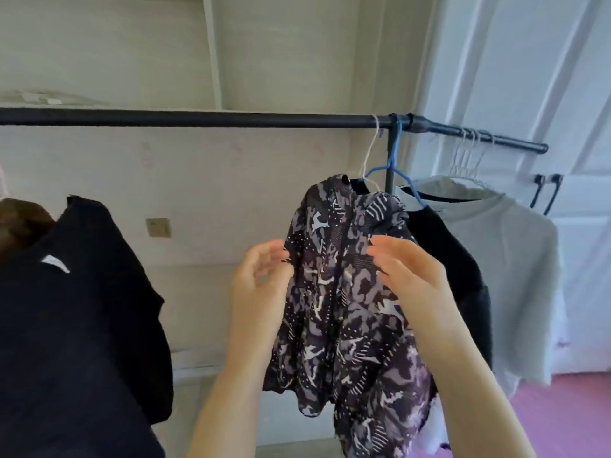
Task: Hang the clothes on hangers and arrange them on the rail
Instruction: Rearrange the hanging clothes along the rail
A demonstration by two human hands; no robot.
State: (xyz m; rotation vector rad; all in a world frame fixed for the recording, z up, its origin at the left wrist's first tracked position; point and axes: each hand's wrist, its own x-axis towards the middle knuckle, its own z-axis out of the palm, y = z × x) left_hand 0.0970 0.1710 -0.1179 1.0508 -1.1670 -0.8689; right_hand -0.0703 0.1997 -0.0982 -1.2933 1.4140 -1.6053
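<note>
- Between the two raised hands hangs the patterned garment [344,292], thin printed fabric on a white hanger [369,153] hooked over the black rail [198,116] above the fingertips.
- Left hand [261,279] sits at the garment's left edge, fingers loosely curled; whether they pinch the cloth I cannot tell.
- Right hand [406,272] lies against the front of the garment, fingers mostly straight and gripping nothing that shows.
- Judging by its folds, the fabric is light, limp and likely slippery; it should be taken at the shoulders or collar, near the hanger, not at the hem.
- Just right of the right hand hang a black top on a blue hanger [393,163] and a grey sweatshirt [502,252].
- Left of the left hand, well apart, hangs a dark garment [76,309].
- No containers show in this view.
</note>
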